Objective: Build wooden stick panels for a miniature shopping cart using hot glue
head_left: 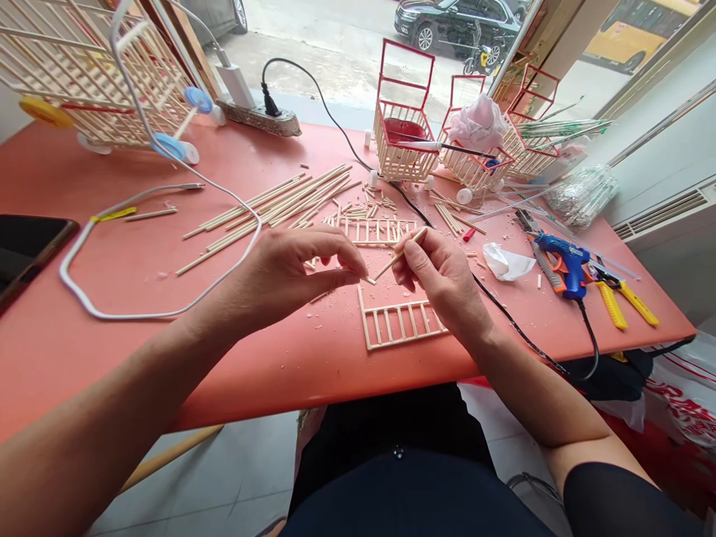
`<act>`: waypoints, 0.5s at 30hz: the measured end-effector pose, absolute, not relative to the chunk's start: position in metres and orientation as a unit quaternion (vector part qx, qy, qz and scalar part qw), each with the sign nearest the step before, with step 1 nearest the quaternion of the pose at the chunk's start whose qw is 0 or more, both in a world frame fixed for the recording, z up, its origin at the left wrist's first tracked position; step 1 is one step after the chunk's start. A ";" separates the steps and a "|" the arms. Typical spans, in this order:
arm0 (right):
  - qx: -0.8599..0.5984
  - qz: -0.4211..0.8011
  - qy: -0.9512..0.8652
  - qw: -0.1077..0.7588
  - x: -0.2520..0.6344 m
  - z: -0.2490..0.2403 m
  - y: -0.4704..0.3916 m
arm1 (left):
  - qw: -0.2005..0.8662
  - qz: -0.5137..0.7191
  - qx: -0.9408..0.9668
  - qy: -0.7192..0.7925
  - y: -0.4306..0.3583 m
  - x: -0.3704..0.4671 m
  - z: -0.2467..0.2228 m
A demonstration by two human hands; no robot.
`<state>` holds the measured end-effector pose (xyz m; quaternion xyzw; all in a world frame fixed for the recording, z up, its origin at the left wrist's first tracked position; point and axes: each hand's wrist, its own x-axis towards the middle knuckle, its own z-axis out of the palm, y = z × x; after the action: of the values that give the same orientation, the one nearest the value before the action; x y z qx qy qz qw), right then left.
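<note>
- Stick (391,265) in the right hand (439,272), held between thumb and fingers; narrow grip. It slants from far right to near left, above the table (313,373), at the middle of the scene.
- Left hand (305,268): thumb and fingertip pinched on a short piece (369,281) of pale wood; narrow grip.
- Near end of the stick sits close to the short piece; cannot tell whether they touch.
- Ladder-like frame (400,322) lies flat on the near side, just below the hands; its right end is hidden by the right hand.
- Second frame (374,242) lies farther off, behind the hands, partly covered by them.
- Long sticks (280,201) lie in a loose pile, far left of the hands. Offcuts (377,209) are scattered to the right of the pile.
- Right side: crumpled tissue (508,262), blue glue gun (570,261), and pliers with yellow handles (612,306) near the glue gun.
- Far right: three small wooden carts (403,156) with red-edged frames; pink cloth (475,123) rests on the middle one.
- Far left: larger cart (112,89) with colored wheels, beside a power strip (257,118).
- Left: white cable (83,298) in a loop; phone (30,246) at the edge of view.
</note>
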<state>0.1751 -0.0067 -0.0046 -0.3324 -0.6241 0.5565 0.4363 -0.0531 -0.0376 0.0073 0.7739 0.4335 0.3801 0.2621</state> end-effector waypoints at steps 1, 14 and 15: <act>-0.335 0.557 -0.622 0.437 0.175 -0.005 -0.006 | 0.271 0.386 0.766 0.436 -0.037 -0.053 0.006; -0.325 0.572 -0.588 0.471 0.173 -0.004 -0.004 | 0.321 0.484 0.667 0.466 -0.038 -0.045 0.002; -0.324 0.573 -0.586 0.473 0.173 -0.003 -0.005 | 0.321 0.493 0.659 0.468 -0.037 -0.045 0.001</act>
<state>0.1731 -0.0046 -0.0032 -0.3239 -0.5857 0.5732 0.4727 -0.0449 -0.0374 0.0013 0.6594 0.4682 0.4931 0.3208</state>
